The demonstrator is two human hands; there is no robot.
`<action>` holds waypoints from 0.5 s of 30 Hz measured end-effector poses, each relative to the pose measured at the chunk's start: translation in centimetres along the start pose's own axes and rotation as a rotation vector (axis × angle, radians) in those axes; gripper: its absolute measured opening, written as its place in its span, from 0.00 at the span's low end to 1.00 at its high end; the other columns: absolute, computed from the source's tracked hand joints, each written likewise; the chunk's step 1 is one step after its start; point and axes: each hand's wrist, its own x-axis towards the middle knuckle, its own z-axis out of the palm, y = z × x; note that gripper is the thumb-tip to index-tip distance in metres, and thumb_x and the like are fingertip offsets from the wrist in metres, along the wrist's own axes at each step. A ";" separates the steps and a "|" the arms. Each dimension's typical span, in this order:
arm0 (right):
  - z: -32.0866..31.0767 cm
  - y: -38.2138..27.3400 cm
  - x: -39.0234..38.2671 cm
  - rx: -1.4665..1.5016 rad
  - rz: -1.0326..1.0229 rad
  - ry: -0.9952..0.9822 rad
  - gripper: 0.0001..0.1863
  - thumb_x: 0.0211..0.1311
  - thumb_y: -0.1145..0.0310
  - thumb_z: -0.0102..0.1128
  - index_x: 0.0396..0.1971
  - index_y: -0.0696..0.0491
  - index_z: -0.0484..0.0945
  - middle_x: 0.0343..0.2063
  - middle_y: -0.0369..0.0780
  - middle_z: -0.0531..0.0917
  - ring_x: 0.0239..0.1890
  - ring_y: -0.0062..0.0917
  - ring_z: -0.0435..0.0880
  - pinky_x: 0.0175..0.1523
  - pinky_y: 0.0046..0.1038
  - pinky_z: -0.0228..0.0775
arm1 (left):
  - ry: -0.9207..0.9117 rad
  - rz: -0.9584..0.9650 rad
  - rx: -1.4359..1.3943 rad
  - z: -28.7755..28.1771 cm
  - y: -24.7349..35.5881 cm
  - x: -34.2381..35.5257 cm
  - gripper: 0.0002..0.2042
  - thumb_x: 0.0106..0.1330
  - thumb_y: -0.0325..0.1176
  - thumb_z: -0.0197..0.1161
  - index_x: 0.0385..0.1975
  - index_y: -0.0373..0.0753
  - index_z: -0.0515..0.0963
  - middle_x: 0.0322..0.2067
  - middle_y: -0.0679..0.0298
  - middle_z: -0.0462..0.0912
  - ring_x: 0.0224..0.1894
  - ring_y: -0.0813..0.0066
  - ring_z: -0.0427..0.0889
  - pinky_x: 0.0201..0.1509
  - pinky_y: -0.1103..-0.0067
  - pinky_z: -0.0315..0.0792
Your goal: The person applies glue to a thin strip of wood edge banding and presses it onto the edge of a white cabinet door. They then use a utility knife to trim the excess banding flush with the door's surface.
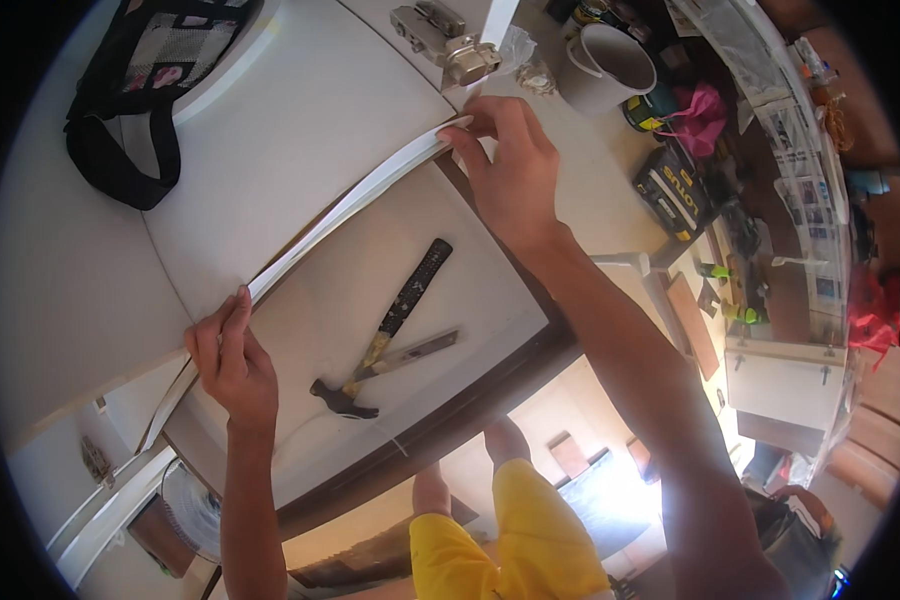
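Observation:
A long, thin white strip point(355, 196) runs along the near edge of a white panel point(300, 110), bowed slightly away from it in the middle. My right hand point(515, 170) pinches its far right end between thumb and fingers. Lower on the left, my left hand point(232, 360) has its fingers closed on the strip, and the strip's tail hangs on past it. Below the strip is a shallow white tray-like recess point(320, 290) with brown edges. A claw hammer point(407, 297) with a black grip lies there, crossing a flat, narrow metal-looking tool point(425, 349).
A metal hinge point(467, 60) is on the panel's far right corner. A black bag point(125, 150) lies on the panel at left. On the floor at right are a grey bucket point(610, 70), a black box point(675, 195) and wood pieces point(692, 320). A fan point(192, 505) is at lower left.

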 end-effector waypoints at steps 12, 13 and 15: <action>0.6 0.4 -0.5 0.016 0.020 0.032 0.17 0.61 0.75 0.80 0.42 0.56 0.78 0.38 0.41 0.86 0.36 0.27 0.92 0.39 0.29 0.83 | -0.015 0.030 0.029 -0.2 -0.4 -0.1 0.21 0.63 0.06 0.62 0.50 0.36 0.88 0.44 0.58 0.88 0.46 0.63 0.84 0.48 0.71 0.78; 0.6 0.4 -0.5 0.026 0.028 0.032 0.17 0.61 0.74 0.80 0.42 0.57 0.78 0.38 0.41 0.86 0.36 0.27 0.92 0.39 0.29 0.83 | -0.014 0.026 0.028 -0.1 -0.5 -0.2 0.20 0.63 0.06 0.63 0.49 0.36 0.88 0.44 0.58 0.88 0.46 0.63 0.83 0.48 0.71 0.78; 0.7 0.4 -0.5 0.047 0.044 0.031 0.17 0.61 0.74 0.80 0.42 0.57 0.78 0.39 0.40 0.86 0.36 0.27 0.92 0.39 0.29 0.83 | -0.012 0.019 0.025 -0.1 -0.6 -0.4 0.19 0.63 0.07 0.63 0.49 0.36 0.88 0.44 0.58 0.88 0.47 0.62 0.83 0.49 0.71 0.78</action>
